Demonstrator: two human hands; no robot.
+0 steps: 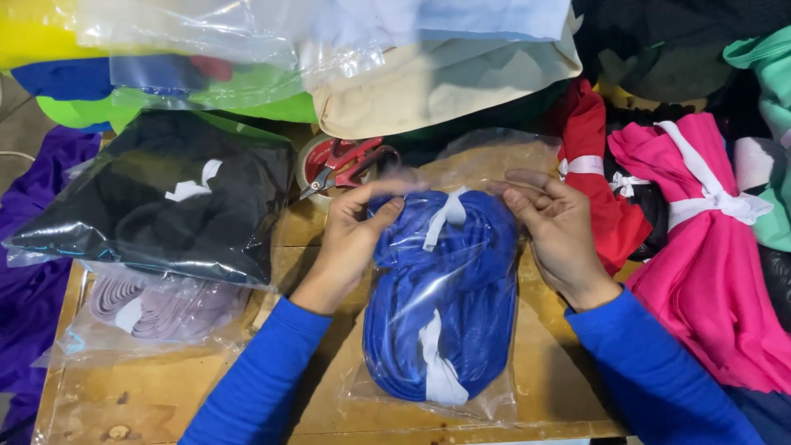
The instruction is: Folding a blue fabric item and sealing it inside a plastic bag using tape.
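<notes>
A clear plastic bag [437, 297] lies on the wooden table [329, 387] with a rolled blue cloth tied with white ribbon inside it. My left hand [350, 235] pinches the bag's top edge at its left corner. My right hand [560, 231] pinches the same top edge at its right corner. Both sleeves are blue.
A bagged black cloth [165, 202] lies on a bagged lilac cloth [156, 309] at left. Red-handled scissors [346, 165] rest on a tape roll behind the hands. Red [589, 165] and pink [700, 239] tied cloths lie at right. More bagged cloths are piled at the back.
</notes>
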